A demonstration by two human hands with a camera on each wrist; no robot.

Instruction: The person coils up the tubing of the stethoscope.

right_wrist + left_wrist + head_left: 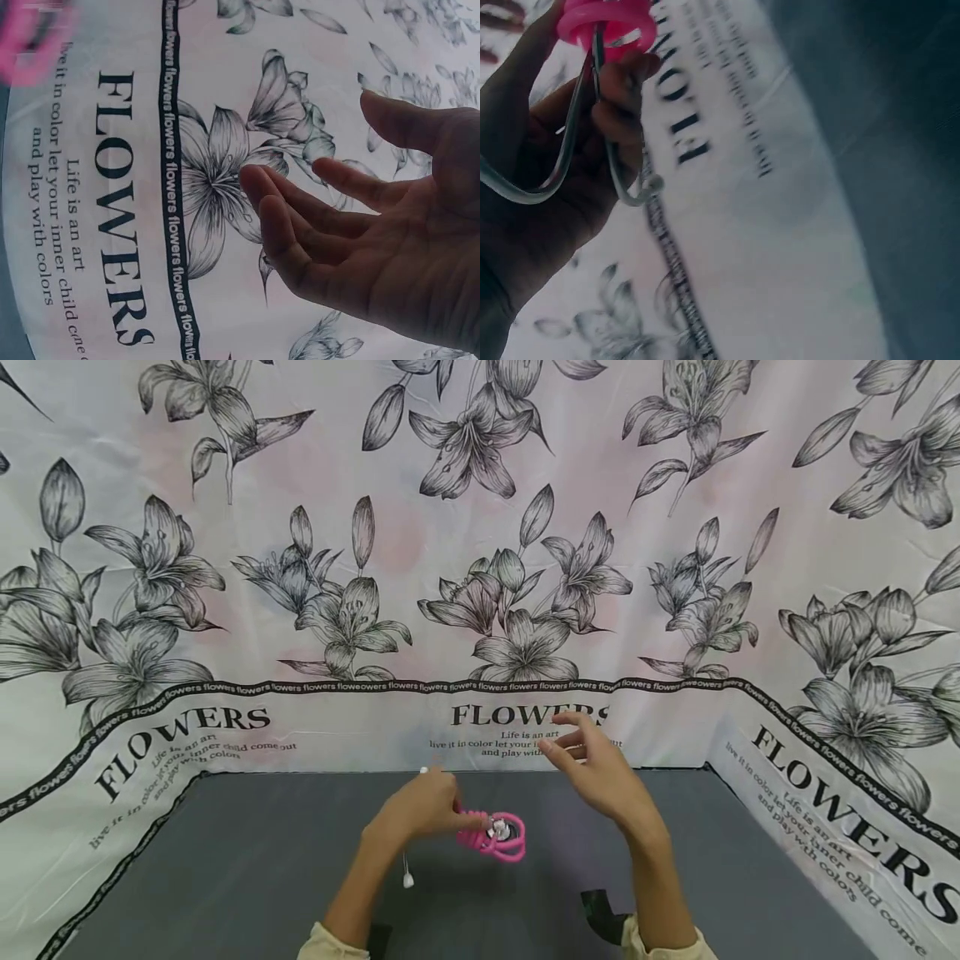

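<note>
My left hand [420, 806] grips a bright pink coiled piece [510, 852] with silver metal in its middle, held above the grey table. In the left wrist view, curved metal hooks [532, 196] run down from the pink rings [607, 15] through the fingers, one ending in a small rounded tip. My right hand [600, 768] is raised to the right of the pink coil, apart from it. Its fingers are loosely bent with nothing between them, as the right wrist view shows too [375, 232]. The left palm hides part of the metal.
A dark grey tabletop [262, 860] spreads beneath both hands. White cloth [337, 718] with black flower prints and lettering encloses the back and sides. A black strap-like piece [602, 917] sits by the right wrist.
</note>
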